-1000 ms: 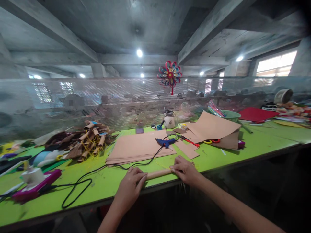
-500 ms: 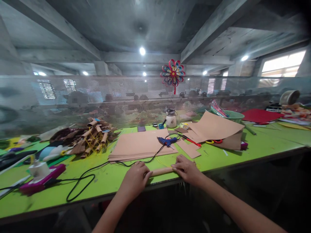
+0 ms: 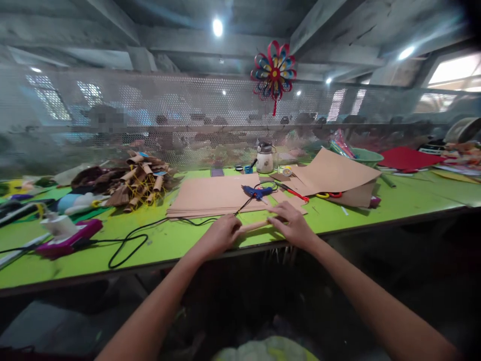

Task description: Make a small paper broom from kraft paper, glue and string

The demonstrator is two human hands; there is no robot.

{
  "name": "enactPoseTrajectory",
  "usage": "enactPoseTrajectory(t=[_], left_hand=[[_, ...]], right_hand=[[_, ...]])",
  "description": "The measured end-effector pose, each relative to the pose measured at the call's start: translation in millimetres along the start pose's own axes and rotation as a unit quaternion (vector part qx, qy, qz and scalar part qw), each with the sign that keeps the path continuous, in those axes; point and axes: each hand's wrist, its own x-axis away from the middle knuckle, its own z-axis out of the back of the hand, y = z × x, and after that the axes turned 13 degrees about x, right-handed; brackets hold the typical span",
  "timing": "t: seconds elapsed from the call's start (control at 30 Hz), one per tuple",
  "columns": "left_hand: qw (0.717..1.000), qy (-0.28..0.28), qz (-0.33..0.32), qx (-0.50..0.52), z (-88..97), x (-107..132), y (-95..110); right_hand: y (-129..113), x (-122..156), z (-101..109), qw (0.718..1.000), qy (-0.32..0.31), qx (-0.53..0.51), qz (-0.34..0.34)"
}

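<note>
A thin roll of brown paper (image 3: 255,226) lies near the front edge of the green table, tilted slightly up to the right. My left hand (image 3: 224,232) is closed around its left end, thumb along the roll, hiding that end. At the right end, my right hand (image 3: 292,225) has its fingertips and thumb on the roll, with the fingers more loosely bent. Just beyond the hands, a stack of brown paper sheets (image 3: 210,193) lies flat. The blue glue gun (image 3: 259,191) rests on the stack's right side, its black cord running left.
A purple power strip (image 3: 71,239) with a white plug sits at left. Behind it is a pile of small brown paper rolls (image 3: 145,185) with yellow strings. Larger brown sheets (image 3: 338,173) cover red and yellow scissor handles (image 3: 330,195). A white jar (image 3: 265,159) stands at the back.
The view has tilted down, so the table sits higher in the picture. My right hand's fingers have loosened and spread a little at the roll's end. My left hand still grips it.
</note>
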Motion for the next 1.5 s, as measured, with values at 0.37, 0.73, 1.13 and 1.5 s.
enactPoseTrajectory(t=[0.37,0.73,1.13,1.5], left_hand=[[0.955,0.047,0.092,0.278,6.1,8.6,11.6],[0.63,0.039,0.209,0.747,-15.2,37.5,39.5],[0.574,0.034,0.197,0.794,-35.6,56.5,43.0],[0.708,0.064,0.184,0.678,-31.8,71.3,43.7]], right_hand=[[-49.8,8.8,29.9,0.974,0.214,-0.045,-0.053],[-59.4,0.9,-4.7,0.929,-0.071,-0.298,-0.207],[-32.5,-22.5,-23.4,0.849,0.052,-0.411,-0.327],[-13.6,-44.0,-3.6,0.852,-0.117,-0.452,-0.236]])
